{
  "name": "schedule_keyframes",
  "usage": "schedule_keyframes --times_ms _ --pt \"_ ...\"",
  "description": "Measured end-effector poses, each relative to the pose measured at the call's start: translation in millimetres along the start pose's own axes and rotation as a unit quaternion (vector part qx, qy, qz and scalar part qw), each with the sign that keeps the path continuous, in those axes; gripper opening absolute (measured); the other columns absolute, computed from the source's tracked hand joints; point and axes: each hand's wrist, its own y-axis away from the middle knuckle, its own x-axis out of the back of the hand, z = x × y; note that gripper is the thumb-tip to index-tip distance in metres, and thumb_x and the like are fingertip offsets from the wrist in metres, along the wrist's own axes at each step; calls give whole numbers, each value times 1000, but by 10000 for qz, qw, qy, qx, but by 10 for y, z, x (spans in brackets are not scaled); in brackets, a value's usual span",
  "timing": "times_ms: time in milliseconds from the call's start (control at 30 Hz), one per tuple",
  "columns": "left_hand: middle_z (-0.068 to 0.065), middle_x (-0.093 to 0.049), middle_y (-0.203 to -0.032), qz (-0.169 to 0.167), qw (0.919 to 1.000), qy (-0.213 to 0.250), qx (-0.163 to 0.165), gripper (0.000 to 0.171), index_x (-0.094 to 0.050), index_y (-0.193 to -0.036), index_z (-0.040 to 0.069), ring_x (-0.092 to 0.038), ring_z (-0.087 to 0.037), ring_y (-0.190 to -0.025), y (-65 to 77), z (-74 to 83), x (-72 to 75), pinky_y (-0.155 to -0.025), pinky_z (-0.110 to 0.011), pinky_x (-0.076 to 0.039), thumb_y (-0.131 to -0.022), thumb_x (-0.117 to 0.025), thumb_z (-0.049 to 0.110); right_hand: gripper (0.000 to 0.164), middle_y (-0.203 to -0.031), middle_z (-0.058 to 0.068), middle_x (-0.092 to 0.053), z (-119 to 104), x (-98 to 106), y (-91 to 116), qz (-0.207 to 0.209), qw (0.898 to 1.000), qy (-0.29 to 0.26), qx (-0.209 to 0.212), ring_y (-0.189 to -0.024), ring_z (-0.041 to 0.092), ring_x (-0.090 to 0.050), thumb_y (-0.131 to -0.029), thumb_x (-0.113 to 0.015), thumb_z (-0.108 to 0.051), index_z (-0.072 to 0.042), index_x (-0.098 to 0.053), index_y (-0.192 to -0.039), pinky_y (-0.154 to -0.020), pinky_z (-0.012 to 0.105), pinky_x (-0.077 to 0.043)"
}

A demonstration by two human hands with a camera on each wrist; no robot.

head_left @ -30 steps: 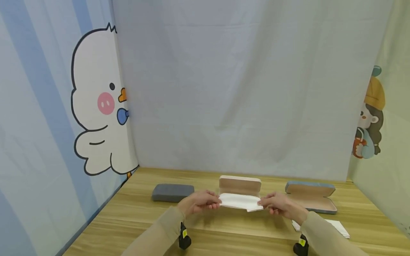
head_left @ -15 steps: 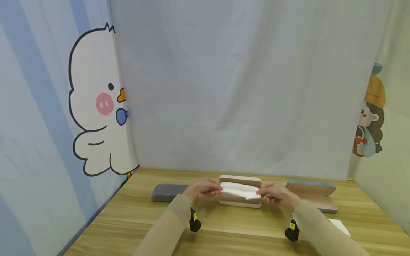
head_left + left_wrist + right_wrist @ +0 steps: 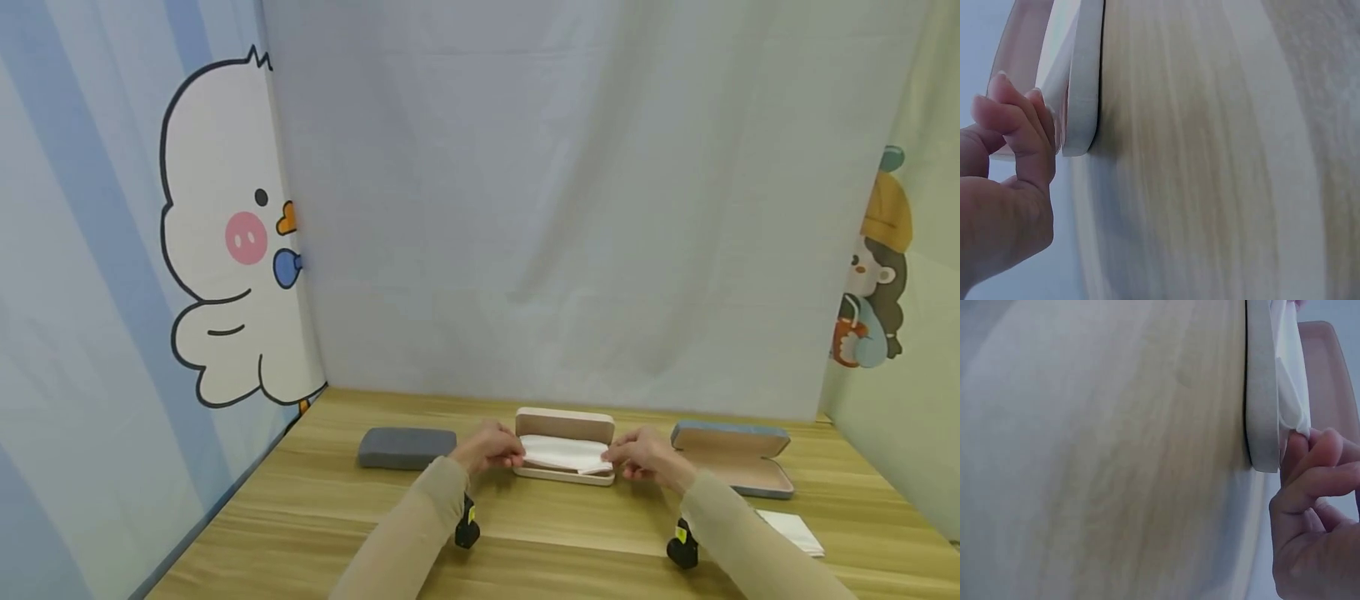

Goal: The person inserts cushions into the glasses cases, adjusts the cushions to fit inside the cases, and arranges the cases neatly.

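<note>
With the white case (image 3: pixel 551 475) as clock centre, a closed gray case (image 3: pixel 407 448) lies at nine. Next, the left hand's (image 3: pixel 492 447) fingers pinch the nine-o'clock end of the white cloth (image 3: pixel 564 452), which sits within the white case, below the raised lid (image 3: pixel 564 425) at twelve. The right hand's (image 3: pixel 643 452) fingers pinch the three-o'clock end, beside a loose flap (image 3: pixel 595 471) near five. It seems best to settle both ends evenly, then tuck that flap inside before letting go. An open blue case (image 3: pixel 731 458) rests at three, a folded cloth (image 3: pixel 791 532) at four. No brand or writing is legible; the yellow patches (image 3: pixel 471 516) on the black wrist cameras (image 3: pixel 467 535) are too small.
</note>
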Motion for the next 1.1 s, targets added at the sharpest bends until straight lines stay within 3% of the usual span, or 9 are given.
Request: schedule_keyframes --times_ms 200,367,533,600,733,800,867,967,1100 --pt "-1 -52 -44 319 9989 -348 -38 14 -55 -61 0 -44 -3 -36 6 -7 -48 -34 -11 -36 -70 -54 -11 23 -63 5 -63 0 -43 27 -26 10000 -32 -19 -39 5 -48 -76 -69 -7 5 -63 -94 -36 15 -37" --pt "0 -50 -42 352 9961 -739 -332 16 -55 -58 0 -43 -5 -34 46 4 -73 -32 -13 -34 -69 -53 -11 22 -61 6 -63 -16 -61 48 -16 10000 71 44 -40 5 -49 -77 -68 -6 6 -62 -94 -37 15 -38" --pt "-2 -49 -40 560 9858 -1450 -636 18 -51 -53 -1 -43 -7 -31 40 6 -125 -31 -16 -34 -68 -50 -11 14 -56 7 -60 -24 -96 61 168 9977 559 337 -38 6 -48 -75 -68 -3 7 -63 -84 -36 16 -37" --pt "-3 -48 -37 728 9734 -2032 -765 19 -51 -49 -1 -42 -8 -29 32 13 -155 -30 -16 -32 -66 -49 -11 11 -52 5 -57 -16 -116 67 360 9941 867 537 -36 7 -46 -73 -69 -3 5 -62 -77 -34 16 -36" --pt "0 -42 -33 1082 9305 -3318 -1110 24 -48 -40 6 -39 -8 -27 21 11 -187 -29 -18 -31 -60 -49 -7 17 -45 2 -50 8 -135 88 584 9847 1407 845 -32 7 -42 -72 -70 -5 0 -57 -63 -33 18 -34" --pt "1 -40 -33 1140 9177 -3614 -1196 25 -46 -39 8 -37 -9 -28 17 3 -168 -31 -19 -30 -59 -51 -6 19 -44 1 -48 1 -114 106 507 9822 1557 926 -31 7 -42 -73 -70 -7 -1 -57 -61 -33 19 -35" --pt "1 -41 -36 1046 9238 -3483 -1197 24 -47 -43 7 -36 -9 -31 18 -4 -127 -32 -19 -30 -63 -56 -4 20 -47 3 -49 -24 -61 129 304 9829 1562 929 -31 8 -42 -76 -69 -11 1 -56 -66 -33 20 -36" --pt "-3 -49 -44 627 9467 -2976 -1060 17 -52 -67 -1 -41 -10 -34 26 -9 -30 -34 -21 -33 -72 -67 5 31 -61 10 -56 -73 53 165 -174 9850 1494 843 -35 10 -45 -80 -67 -18 6 -53 -95 -36 26 -42" --pt "-9 -55 -52 -187 9685 -2359 -780 60 -37 -120 3 -47 -14 -36 67 -34 83 -35 -24 -40 -74 -74 12 78 -78 15 -61 -55 131 158 -944 9811 1499 777 -42 15 -51 -77 -72 -22 -1 -23 -134 -41 32 -49"
